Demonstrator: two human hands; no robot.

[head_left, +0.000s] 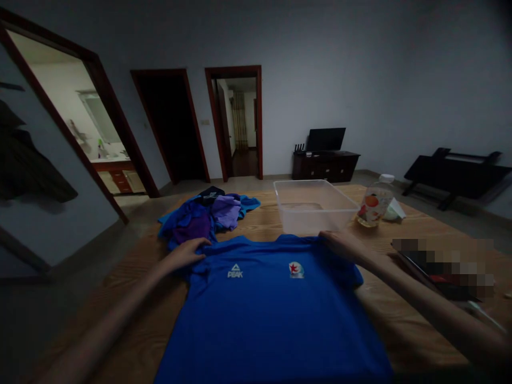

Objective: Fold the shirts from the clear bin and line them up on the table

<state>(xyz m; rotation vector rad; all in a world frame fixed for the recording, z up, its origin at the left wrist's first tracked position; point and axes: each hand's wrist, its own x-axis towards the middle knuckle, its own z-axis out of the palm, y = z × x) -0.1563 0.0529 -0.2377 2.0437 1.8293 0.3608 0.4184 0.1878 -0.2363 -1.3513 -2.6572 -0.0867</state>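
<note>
Okay, shirt (276, 320) lies front up on the table (416, 330), right before you, collar away from you, hem running out of view at the bottom. Your left hand (186, 256) is on one shoulder, thumb and fingers somewhat apart at the cloth; your right hand (338, 244) is at the other shoulder, fingers bent over the edge. Blurry, so can't tell if either one pinches the fabric or only presses it. Handling, my guess: light, limp, thin knit, a bit slick, nothing fragile, creases and bunches easily. Best hold is at the shoulder seams, both sides level, with thumb and fingers; a single-hand grab would likely let it sag. Clothes pile (196, 221) sits just past your left hand, clear box (316, 213) beyond the collar, bottle (374, 202) beside the box.
</note>
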